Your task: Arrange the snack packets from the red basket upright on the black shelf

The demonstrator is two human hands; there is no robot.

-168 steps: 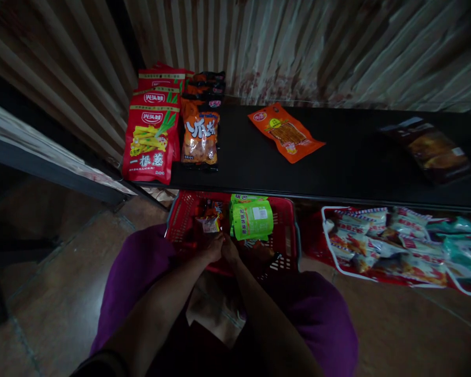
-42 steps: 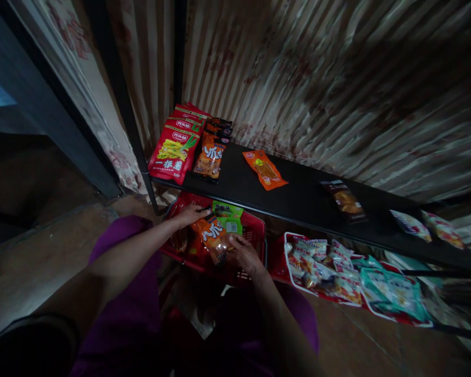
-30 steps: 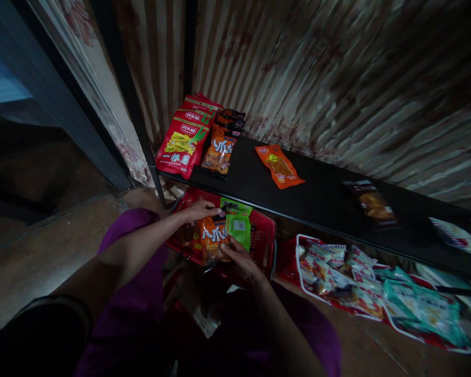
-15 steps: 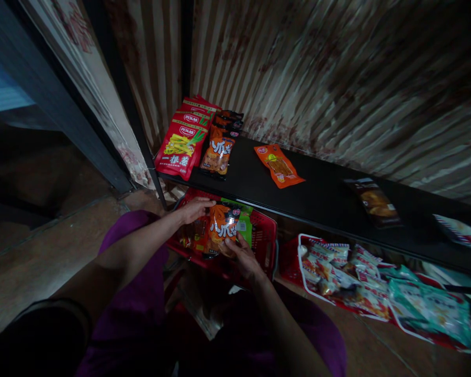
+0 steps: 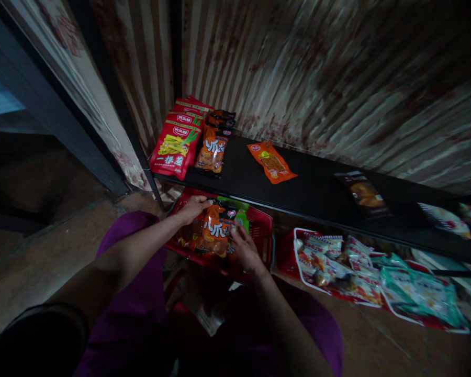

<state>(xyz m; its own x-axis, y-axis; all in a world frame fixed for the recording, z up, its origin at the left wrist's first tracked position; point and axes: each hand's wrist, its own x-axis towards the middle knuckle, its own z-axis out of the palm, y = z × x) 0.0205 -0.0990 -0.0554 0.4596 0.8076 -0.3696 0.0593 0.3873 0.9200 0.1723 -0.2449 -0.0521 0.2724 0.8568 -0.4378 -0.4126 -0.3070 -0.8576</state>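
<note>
Over a red basket (image 5: 264, 242), an orange and black snack bag (image 5: 215, 230) is held between both hands. My left hand (image 5: 196, 207) pinches its top left corner. Against the bag's right side, my right hand (image 5: 245, 246) is closed with the fingers at its edge. A green packet (image 5: 243, 212) shows behind the bag, inside the basket. Similar orange and black bags (image 5: 212, 152) lie overlapped on the black shelf (image 5: 310, 183), beside a stack of red packets (image 5: 175, 141).
A flat orange packet (image 5: 272, 161) and a brown packet (image 5: 363, 193) lie further right on the shelf. Below it stand baskets holding white-and-red packets (image 5: 337, 267) and teal packets (image 5: 419, 293). A dark shelf post (image 5: 121, 94) rises at the left.
The view has shifted slightly, so the shelf items appear further left. My right hand has moved from the bag's lower front up to its right edge. The bag stays held.
</note>
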